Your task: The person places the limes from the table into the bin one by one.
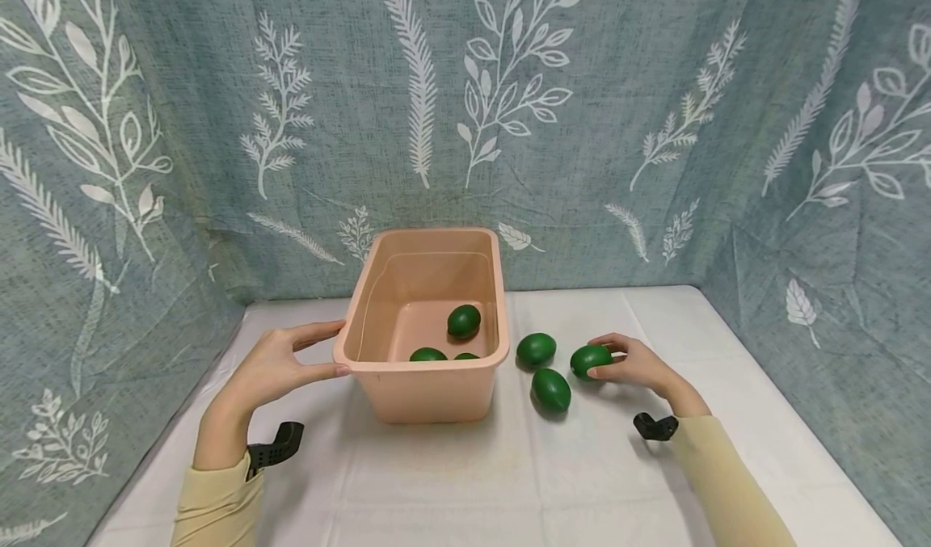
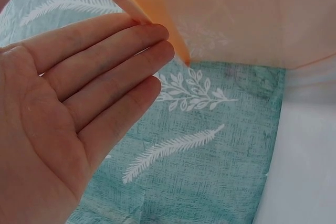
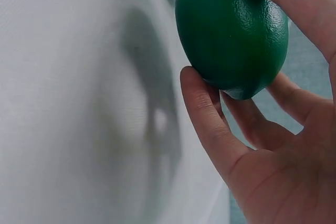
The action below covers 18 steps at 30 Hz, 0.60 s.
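A pink plastic bin [image 1: 429, 393] stands on the white table, with green limes inside, one lime [image 1: 464, 321] toward its right wall and others partly hidden behind the front rim. My left hand [image 1: 272, 365] is at the bin's left rim, fingers [image 2: 121, 59] straight and fingertips right at the edge. To the right of the bin, my right hand [image 1: 631, 363] holds a glossy green lime [image 3: 231, 32] between thumb and fingers, close over the tabletop. Two more limes, one farther back [image 1: 536, 349] and one nearer [image 1: 550, 391], lie between the bin and this hand.
The white table [image 1: 436, 482] is bordered at the back and sides by a grey-green cloth [image 1: 349, 127] with white leaf prints. Black wrist-worn devices sit on the left wrist [image 1: 276, 446] and the right wrist [image 1: 656, 427].
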Each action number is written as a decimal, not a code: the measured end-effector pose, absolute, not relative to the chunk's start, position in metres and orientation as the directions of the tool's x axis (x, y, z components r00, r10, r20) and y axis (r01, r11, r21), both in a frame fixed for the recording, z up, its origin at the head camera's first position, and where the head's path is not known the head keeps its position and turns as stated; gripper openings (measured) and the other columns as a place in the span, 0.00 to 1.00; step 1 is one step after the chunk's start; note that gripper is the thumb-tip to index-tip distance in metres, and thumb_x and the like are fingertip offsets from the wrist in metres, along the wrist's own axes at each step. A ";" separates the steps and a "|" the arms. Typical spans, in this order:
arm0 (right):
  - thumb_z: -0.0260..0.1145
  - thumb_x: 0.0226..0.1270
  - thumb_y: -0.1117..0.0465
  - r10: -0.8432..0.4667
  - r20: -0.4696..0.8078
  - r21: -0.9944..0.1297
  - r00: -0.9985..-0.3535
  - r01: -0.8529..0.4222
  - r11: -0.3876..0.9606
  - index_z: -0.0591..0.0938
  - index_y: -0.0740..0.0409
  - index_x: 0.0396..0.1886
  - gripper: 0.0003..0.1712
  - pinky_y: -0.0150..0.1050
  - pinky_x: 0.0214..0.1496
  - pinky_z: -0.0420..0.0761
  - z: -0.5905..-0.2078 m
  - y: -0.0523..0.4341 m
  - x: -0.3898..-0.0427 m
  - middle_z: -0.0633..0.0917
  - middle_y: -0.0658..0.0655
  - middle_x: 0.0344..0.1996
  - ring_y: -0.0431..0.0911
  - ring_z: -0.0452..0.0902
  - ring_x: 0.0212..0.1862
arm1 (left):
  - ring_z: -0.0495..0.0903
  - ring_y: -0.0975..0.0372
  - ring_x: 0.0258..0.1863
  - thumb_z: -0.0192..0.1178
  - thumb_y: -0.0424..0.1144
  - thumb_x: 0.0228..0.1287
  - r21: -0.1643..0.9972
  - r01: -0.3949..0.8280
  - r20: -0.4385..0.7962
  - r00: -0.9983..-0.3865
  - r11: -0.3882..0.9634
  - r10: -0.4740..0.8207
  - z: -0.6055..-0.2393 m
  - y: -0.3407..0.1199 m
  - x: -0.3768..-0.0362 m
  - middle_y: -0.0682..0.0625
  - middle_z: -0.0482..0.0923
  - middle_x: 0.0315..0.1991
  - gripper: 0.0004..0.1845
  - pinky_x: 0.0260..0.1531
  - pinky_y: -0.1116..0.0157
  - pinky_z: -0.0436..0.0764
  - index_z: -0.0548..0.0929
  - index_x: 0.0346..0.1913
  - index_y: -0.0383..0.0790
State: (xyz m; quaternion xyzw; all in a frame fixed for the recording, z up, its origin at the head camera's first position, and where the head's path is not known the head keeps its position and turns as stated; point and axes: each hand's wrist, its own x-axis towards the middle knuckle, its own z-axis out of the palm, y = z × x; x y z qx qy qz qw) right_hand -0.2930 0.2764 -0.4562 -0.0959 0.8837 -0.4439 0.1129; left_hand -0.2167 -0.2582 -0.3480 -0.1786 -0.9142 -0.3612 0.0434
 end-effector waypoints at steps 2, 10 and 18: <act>0.73 0.54 0.48 -0.268 -0.109 -0.811 -0.957 -0.070 0.580 0.74 0.54 0.61 0.35 0.43 0.51 0.78 -0.451 0.277 -0.293 0.76 0.62 0.56 0.52 0.78 0.53 | 0.72 0.47 0.62 0.70 0.55 0.51 0.644 0.356 0.206 -0.933 0.677 0.294 -0.348 -0.258 -0.216 0.48 0.76 0.60 0.35 0.57 0.45 0.73 0.76 0.63 0.47; 0.72 0.55 0.46 -0.277 -0.076 -0.801 -0.958 -0.107 0.589 0.72 0.52 0.63 0.37 0.48 0.54 0.78 -0.424 0.273 -0.296 0.75 0.62 0.58 0.55 0.76 0.55 | 0.72 0.46 0.62 0.70 0.55 0.51 0.656 0.351 0.199 -0.934 0.668 0.296 -0.349 -0.258 -0.216 0.47 0.76 0.60 0.36 0.57 0.44 0.73 0.75 0.63 0.46; 0.72 0.54 0.44 -0.287 -0.045 -0.805 -0.957 -0.135 0.578 0.71 0.52 0.64 0.40 0.51 0.53 0.79 -0.390 0.258 -0.304 0.74 0.62 0.58 0.57 0.75 0.56 | 0.72 0.47 0.62 0.70 0.55 0.51 0.651 0.356 0.207 -0.933 0.671 0.294 -0.349 -0.258 -0.216 0.47 0.76 0.60 0.36 0.57 0.44 0.73 0.76 0.63 0.46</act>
